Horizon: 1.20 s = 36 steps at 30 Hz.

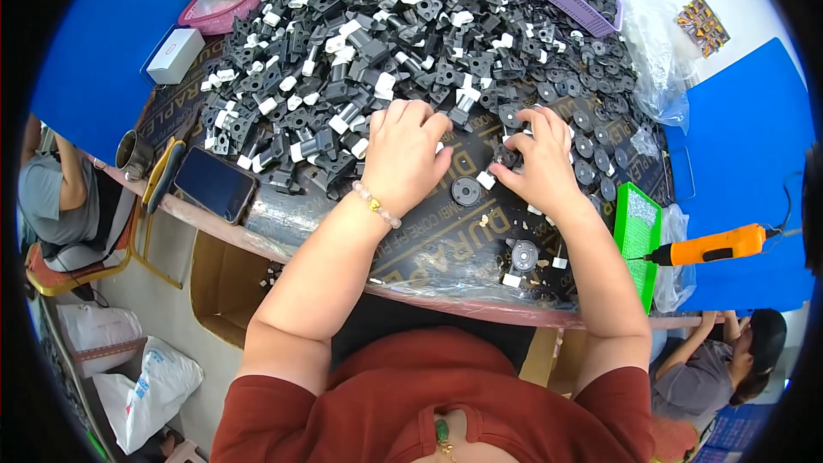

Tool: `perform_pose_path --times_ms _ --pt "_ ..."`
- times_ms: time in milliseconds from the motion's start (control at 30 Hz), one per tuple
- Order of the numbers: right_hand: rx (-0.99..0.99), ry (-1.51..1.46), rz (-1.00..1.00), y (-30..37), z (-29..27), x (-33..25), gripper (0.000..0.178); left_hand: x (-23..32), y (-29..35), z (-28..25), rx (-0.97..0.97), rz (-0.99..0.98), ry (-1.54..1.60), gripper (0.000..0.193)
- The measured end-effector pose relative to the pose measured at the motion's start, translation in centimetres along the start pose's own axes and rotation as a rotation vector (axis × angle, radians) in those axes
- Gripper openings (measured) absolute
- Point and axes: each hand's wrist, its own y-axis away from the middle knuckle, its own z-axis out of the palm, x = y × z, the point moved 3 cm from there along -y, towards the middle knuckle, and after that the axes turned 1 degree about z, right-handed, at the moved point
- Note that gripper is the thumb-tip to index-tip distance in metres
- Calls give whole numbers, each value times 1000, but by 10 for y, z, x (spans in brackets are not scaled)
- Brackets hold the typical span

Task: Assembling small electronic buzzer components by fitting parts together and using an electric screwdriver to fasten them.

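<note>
My left hand (400,153) reaches over the near edge of a heap of black plastic fittings with white ends (369,43). Its fingers are bent, and the thumb stands apart from the index finger, beside a small white bit. To the right, my right hand (546,163) is closed, thumb and fingers pinching a small black plastic part (507,157); its fingers partly hide it. A white-ended piece (486,180) lies by the right thumb. Between the hands a black round disc (465,192) rests flat on the table. Nearer me lies a grey round part (523,255) with a white tab.
Many black discs (585,171) spread at the right. A purple basket (579,0) holds black parts. A green tray (638,231) sits beside an orange electric screwdriver (716,246). At left are a phone (215,184), a metal cup (134,154) and a white box (176,57). Other people sit nearby.
</note>
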Motion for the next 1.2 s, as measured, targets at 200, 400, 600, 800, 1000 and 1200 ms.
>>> perform_pose_path --times_ms 200,400,600,800,1000,1200 --pt "98 -232 -130 -11 -32 -32 38 11 3 18 -156 -447 1384 48" --pt "119 -350 -126 -21 -31 -47 46 0 5 30 -265 -664 1972 35" --pt "-289 -439 -63 -4 -6 -41 39 -9 -1 22 7 -821 1944 33" --pt "-475 -384 -147 7 10 -47 55 -11 0 24 21 -855 1957 27" --pt "-329 -319 -121 10 0 -44 46 -10 -2 24 71 -829 1953 26" --pt "-245 -327 93 -1 -19 -24 44 -6 1 32 10 -828 1972 25"
